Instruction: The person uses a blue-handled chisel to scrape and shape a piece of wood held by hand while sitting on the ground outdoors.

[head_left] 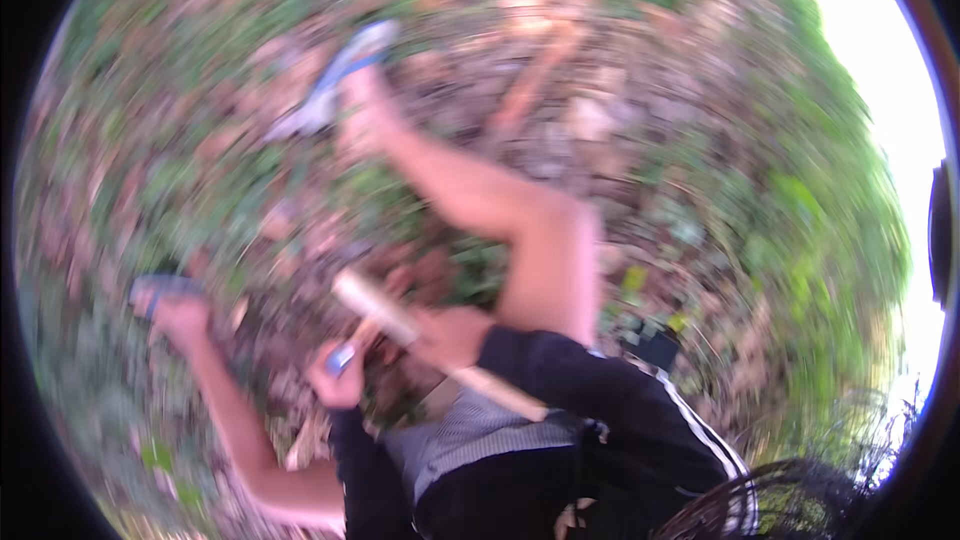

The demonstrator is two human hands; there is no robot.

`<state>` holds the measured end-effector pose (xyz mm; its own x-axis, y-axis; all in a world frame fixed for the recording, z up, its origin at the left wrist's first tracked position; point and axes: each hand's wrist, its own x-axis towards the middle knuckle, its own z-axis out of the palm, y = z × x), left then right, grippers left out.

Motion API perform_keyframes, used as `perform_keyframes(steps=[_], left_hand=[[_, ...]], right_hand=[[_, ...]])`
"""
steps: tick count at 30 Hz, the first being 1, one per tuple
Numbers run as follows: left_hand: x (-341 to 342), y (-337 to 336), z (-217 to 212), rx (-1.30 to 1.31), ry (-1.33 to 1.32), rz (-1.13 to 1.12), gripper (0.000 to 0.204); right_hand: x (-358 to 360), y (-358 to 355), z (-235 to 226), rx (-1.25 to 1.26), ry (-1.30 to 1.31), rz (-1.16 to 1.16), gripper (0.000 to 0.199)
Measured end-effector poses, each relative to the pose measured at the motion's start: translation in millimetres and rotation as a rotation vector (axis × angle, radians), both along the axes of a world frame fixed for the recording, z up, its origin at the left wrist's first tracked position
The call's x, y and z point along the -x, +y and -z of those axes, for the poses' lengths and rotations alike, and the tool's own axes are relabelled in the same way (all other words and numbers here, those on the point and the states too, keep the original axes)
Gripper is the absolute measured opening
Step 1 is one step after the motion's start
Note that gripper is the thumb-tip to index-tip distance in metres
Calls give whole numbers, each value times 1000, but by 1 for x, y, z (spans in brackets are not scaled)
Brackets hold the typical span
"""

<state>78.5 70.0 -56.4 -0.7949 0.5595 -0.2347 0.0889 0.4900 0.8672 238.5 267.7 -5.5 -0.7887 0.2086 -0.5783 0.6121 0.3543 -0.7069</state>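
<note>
A pale, peeled-looking wooden stick (375,302) runs slantwise across my lap, thicker at its far left end. My right hand (452,335), in a black sleeve, is closed round its middle. The near right end lies over grey ribbed cloth on my lap. Just left of the stick, my left hand (337,377) is closed round a small tool-like thing (342,358). Its grey-blue end shows at the fingers, and a tan wooden part points toward the stick. Motion blur hides what kind of tool it is, and whether it touches the stick.
Dry leaves (640,120) and green plants (800,230) cover the ground around. Two bare legs spread out ahead, with a blue-strapped sandal (365,50) on the far foot and another sandal (165,285) at left. A small dark object (655,345) lies right of my right arm.
</note>
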Motion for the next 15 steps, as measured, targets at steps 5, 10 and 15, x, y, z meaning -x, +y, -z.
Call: perform_keyframes(steps=[5,10,15], left_hand=[[17,3,-25,-44,216,215,15],[13,-2,-14,-267,164,-35,25],[10,-12,-14,-277,260,-77,23]], right_hand=[[6,-4,-46,-868,293,-254,43],[-5,-50,-39,-735,510,-1141,20],[-4,-68,-18,-367,204,-1454,20]])
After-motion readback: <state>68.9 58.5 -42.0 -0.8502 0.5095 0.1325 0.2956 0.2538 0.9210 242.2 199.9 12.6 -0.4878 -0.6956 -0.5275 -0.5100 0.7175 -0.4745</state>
